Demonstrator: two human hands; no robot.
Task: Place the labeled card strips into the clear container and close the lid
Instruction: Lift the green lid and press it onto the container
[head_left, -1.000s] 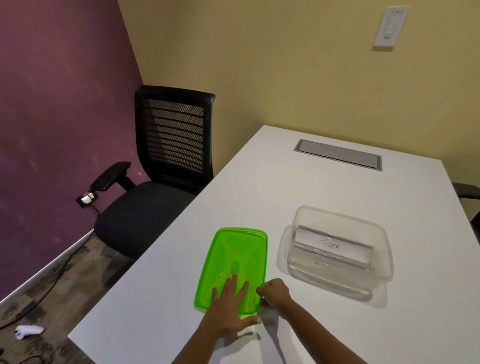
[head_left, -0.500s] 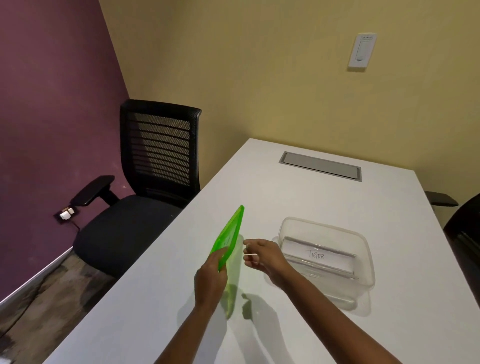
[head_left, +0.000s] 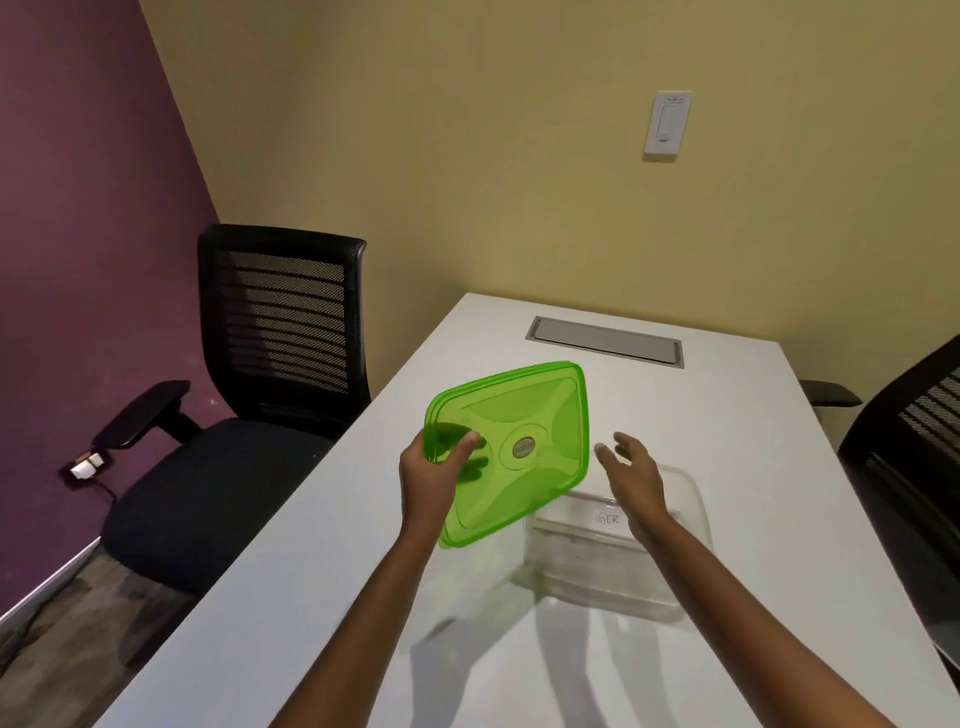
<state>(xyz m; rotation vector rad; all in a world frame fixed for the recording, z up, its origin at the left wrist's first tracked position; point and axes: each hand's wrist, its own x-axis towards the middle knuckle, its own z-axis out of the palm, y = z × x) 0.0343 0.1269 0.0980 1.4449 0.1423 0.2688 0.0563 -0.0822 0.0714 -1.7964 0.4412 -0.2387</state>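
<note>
Head view: my left hand (head_left: 434, 475) pinches the green lid (head_left: 511, 452) by its left edge, thumb on top, holding it tilted in the air above the white table (head_left: 753, 467). My right hand (head_left: 636, 475) is open and empty, just right of the lid. The clear container (head_left: 618, 556), with a labeled card strip (head_left: 605, 519) inside, sits below and right of the lid, nearer my right hand.

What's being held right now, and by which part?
The left hand pinches the green lid at its left edge, lifted off the table. The right hand is open, holding nothing.
</note>
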